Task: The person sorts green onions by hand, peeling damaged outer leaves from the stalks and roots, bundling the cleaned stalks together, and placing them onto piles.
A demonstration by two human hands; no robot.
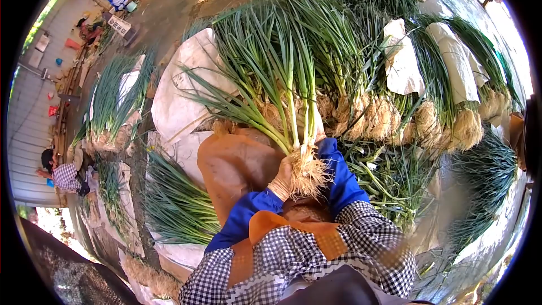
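Note:
A bunch of green onions stands over my lap, its leaves fanning away from me and its pale, stringy roots toward me. My left hand is closed around its base, just beside the roots. On the far side of the white stalks, my right hand lies against them; its fingers are mostly hidden by the stalks. An orange-brown apron covers my knees under the bunch. Close beyond my knees, more green onions lie in a row with their roots facing me.
Loose green onions lie at my left, and a heap of leaves at my right. White sacking lies beyond my left knee. Another onion pile is at far right. People sit at the left and farther back.

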